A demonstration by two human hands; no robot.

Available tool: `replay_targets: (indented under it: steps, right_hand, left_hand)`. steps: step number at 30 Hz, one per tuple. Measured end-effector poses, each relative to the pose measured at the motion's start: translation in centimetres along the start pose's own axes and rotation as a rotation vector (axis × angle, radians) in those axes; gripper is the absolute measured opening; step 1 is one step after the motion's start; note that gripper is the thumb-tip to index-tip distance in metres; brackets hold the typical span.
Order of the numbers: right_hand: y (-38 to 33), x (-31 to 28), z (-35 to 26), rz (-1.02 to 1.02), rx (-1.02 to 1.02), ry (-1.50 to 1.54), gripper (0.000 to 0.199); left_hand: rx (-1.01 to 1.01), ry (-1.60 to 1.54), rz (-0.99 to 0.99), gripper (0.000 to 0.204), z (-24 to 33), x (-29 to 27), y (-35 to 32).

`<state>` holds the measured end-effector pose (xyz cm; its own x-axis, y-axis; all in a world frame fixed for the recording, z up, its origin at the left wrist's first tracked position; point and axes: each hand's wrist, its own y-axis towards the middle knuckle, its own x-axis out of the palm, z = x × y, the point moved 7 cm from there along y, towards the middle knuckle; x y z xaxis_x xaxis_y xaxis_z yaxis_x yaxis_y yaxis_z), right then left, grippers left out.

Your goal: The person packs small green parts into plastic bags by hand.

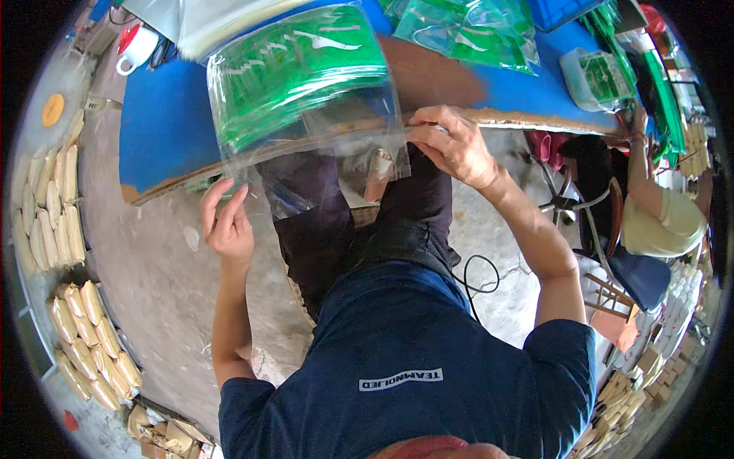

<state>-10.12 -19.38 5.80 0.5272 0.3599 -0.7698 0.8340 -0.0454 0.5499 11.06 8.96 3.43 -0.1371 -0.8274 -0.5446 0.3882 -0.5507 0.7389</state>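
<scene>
A large clear plastic bag (348, 141) with a stack of green printed sheets or packets (306, 69) lies across the near edge of the blue table. Its transparent open-looking end hangs over my lap. My right hand (456, 145) is closed at the bag's right lower edge, pinching the film between thumb and fingers. Beside the bag's left lower corner, my left hand (228, 223) is raised with its fingers stretched and apart. I see nothing held in it.
More clear bags with green contents (470, 34) lie on the blue table (164, 122). A translucent tub (592, 80) stands at its right, a white mug (138, 47) at far left. Stacked brown packages (92, 344) line the left floor. A person (665, 218) sits at right.
</scene>
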Motion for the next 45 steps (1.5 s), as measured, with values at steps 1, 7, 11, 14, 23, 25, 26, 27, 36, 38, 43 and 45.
replay_targets:
  steps: [1, 7, 11, 14, 23, 25, 26, 27, 36, 38, 43, 45]
  right_hand:
    - [-0.3, 0.0, 0.2, 0.008, 0.031, -0.008, 0.024]
    - [-1.5, 0.4, 0.8, 0.069, 0.093, -0.037, 0.028]
    - [-0.8, 1.0, -0.3, 0.042, 0.041, -0.025, 0.031]
    - [-0.5, 1.4, -0.2, 0.013, 0.027, -0.011, 0.032]
    - [6.5, -1.7, 3.1, 0.213, 0.291, 0.366, 0.007]
    - [10.7, -4.3, 5.5, 0.313, 0.306, 0.454, 0.011]
    - [13.0, -5.6, 7.0, 0.376, 0.267, 0.442, 0.015]
    - [15.3, -7.3, 8.1, 0.438, 0.279, 0.490, 0.016]
    - [19.1, -11.1, 7.0, 0.496, 0.168, 0.455, 0.016]
    - [17.5, -7.0, 8.7, 0.284, 0.347, 0.600, 0.015]
    - [19.5, -11.5, 4.5, 0.403, 0.098, 0.571, 0.012]
    - [20.1, -13.1, 3.6, 0.444, 0.090, 0.587, 0.011]
  left_hand:
    - [0.003, -0.003, -0.002, 0.031, 0.0, -0.1, -0.1]
    - [-0.069, 0.053, 0.022, 0.029, -0.6, -0.4, -0.8]
    - [-0.023, 0.048, 0.002, 0.030, -0.2, 0.0, -0.5]
    - [-0.022, 0.031, 0.008, 0.031, -0.4, 0.2, -0.5]
    - [-0.217, -0.233, 0.022, 0.013, -1.3, -1.6, 7.0]
    - [-0.353, -0.247, -0.022, 0.018, -2.9, -2.2, 12.6]
    - [-0.421, -0.316, -0.004, 0.026, -4.6, -2.8, 15.2]
    - [-0.413, -0.403, 0.053, 0.029, -5.2, -3.8, 18.1]
    - [-0.464, -0.447, -0.125, 0.030, -5.6, -6.8, 24.5]
    - [-0.550, -0.555, -0.198, 0.029, -7.2, -3.0, 21.3]
    - [-0.459, -0.652, 0.033, 0.030, -6.1, -6.2, 23.2]
    - [-0.374, -0.640, 0.040, 0.029, -3.8, -7.8, 24.5]
